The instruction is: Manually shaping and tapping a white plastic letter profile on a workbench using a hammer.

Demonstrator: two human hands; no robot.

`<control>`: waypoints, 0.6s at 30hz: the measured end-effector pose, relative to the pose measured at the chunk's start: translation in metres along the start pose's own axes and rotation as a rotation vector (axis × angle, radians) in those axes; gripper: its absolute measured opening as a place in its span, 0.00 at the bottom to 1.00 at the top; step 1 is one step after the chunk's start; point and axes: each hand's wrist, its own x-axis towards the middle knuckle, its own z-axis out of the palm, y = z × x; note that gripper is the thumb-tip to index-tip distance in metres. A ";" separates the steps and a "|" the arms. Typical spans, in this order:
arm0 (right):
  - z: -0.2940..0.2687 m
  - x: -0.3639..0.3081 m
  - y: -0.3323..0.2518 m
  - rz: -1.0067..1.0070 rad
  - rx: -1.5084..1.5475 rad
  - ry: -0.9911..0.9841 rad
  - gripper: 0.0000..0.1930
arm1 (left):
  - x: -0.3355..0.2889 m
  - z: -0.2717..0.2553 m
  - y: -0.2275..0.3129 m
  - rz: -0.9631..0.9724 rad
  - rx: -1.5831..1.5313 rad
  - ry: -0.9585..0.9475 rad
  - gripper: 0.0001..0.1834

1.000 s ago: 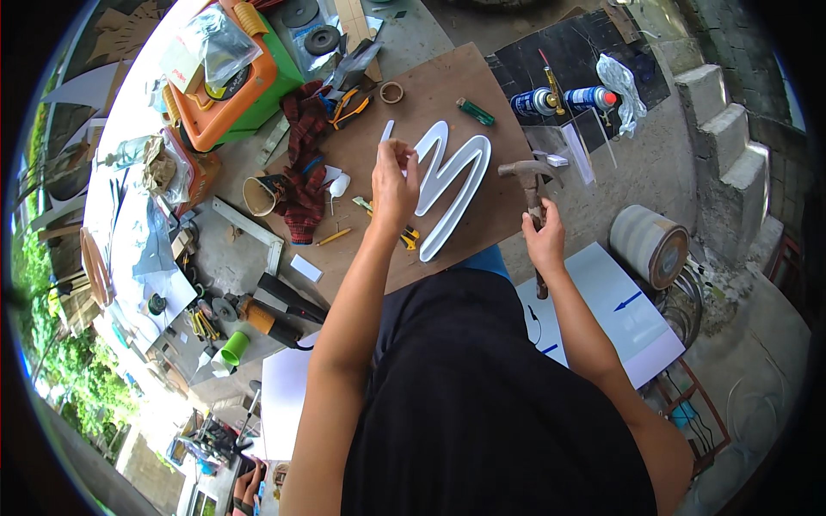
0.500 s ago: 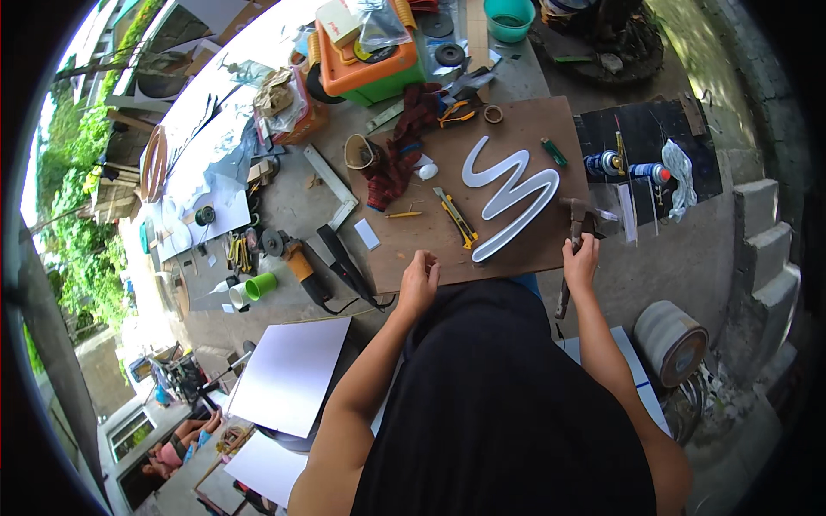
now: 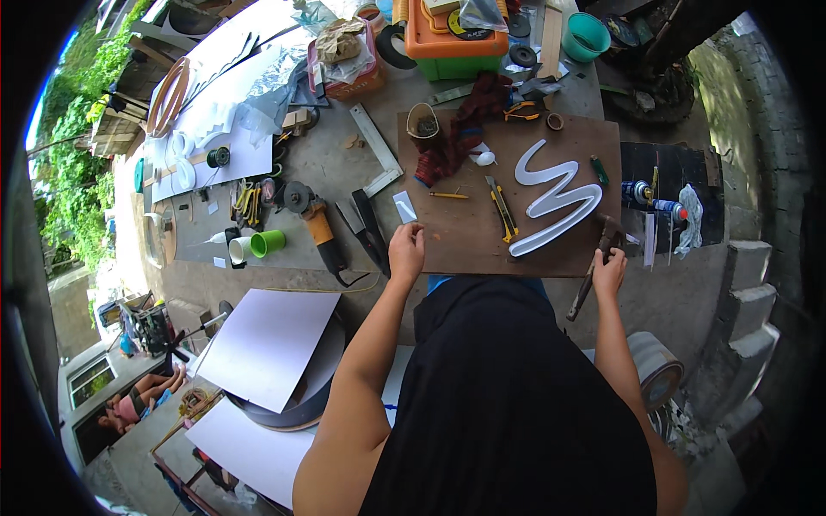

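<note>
My right hand is wrapped round the handle of a hammer, whose head lies over the right front edge of the brown board. At the board's left front edge my left hand has curled fingers; what they hold, if anything, is hidden. Just beyond it lies a small white card. A white zigzag-shaped piece with raised edges rests on the board. Beside it are a yellow utility knife, a pencil and a green lighter.
Left of the board lie an angle grinder, a metal square and a green cup. An orange and green toolbox stands behind. Spray cans are on a black panel at right. White sheets sit lower left; concrete steps rise at right.
The view has swung, so the table's things sit further right. My left hand has shifted left along the board, closer to the white card. My right hand keeps hold of the hammer.
</note>
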 end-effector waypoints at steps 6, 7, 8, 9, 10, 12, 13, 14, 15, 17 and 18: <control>-0.020 -0.022 0.004 0.061 -0.055 0.033 0.22 | 0.072 0.045 0.042 0.272 0.216 -0.087 0.09; -0.022 -0.027 0.004 0.076 -0.051 0.000 0.21 | 0.081 0.051 0.045 0.282 0.197 -0.104 0.09; -0.024 -0.032 0.005 0.093 -0.067 0.020 0.21 | 0.091 0.059 0.046 0.275 0.296 -0.143 0.11; -0.023 -0.039 0.005 0.094 -0.047 0.017 0.19 | 0.097 0.067 0.046 0.270 0.398 -0.182 0.13; -0.022 -0.046 0.004 0.094 -0.025 0.013 0.18 | 0.102 0.069 0.044 0.287 0.444 -0.201 0.15; -0.019 -0.061 0.008 0.127 0.012 0.034 0.16 | 0.107 0.074 0.049 0.147 0.444 -0.292 0.14; -0.019 -0.069 0.007 0.184 0.034 0.036 0.15 | 0.109 0.078 0.049 0.141 0.462 -0.319 0.14; -0.016 -0.074 0.011 0.179 0.011 0.053 0.14 | 0.111 0.077 0.047 0.133 0.488 -0.338 0.14; -0.015 -0.079 0.011 0.220 0.035 0.055 0.14 | 0.113 0.077 0.048 0.139 0.505 -0.358 0.13; -0.010 -0.084 0.005 0.279 0.064 0.064 0.13 | 0.114 0.073 0.048 0.206 0.564 -0.399 0.13; -0.010 -0.085 -0.001 0.295 0.104 0.056 0.13 | 0.114 0.073 0.045 0.220 0.570 -0.411 0.13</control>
